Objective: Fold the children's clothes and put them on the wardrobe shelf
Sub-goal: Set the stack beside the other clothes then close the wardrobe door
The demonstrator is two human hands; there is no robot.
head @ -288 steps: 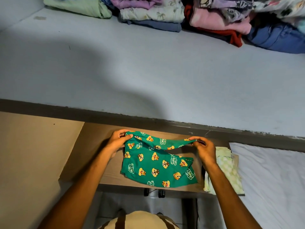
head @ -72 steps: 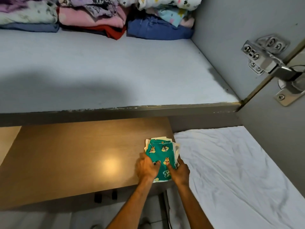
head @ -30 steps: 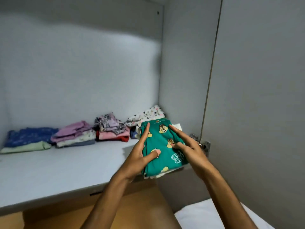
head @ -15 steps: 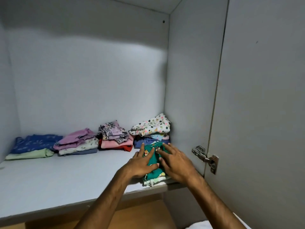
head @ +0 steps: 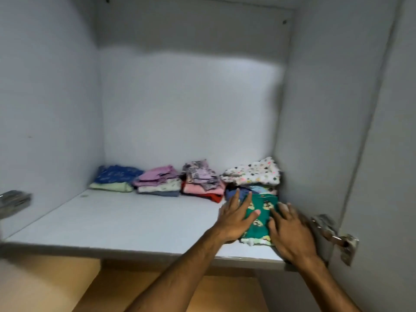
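Folded green cartoon-print garment [head: 258,218] down on the wardrobe shelf [head: 126,224], near the front right corner, stacked on a paler folded piece [head: 255,241] peeking out at the front edge. Left hand [head: 236,218] flat against the left side of the green bundle, fingers straight and spread, thumb lying across the print; right hand [head: 290,233] flat on its right side, fingers extended, nothing curled round the cloth. No real clasp from either hand, then: more a press and a nudge than a hold. Just behind, touching or very nearly so (blur makes that hard to call), the white spotted stack [head: 252,174] over blue items. Further left along the back wall, the pink-and-red stack [head: 202,188], the lilac-and-cream stack [head: 159,183] and the blue-and-pale-green stack [head: 114,180], all folded and in a row. By the look of it, folding finished for this bundle and placement all but done, with only squaring up or sliding back left. Plenty of bare shelf in front of the row. Door hinge [head: 333,235] close by the right wrist. Any clothes left to fold: out of view, so no call there.
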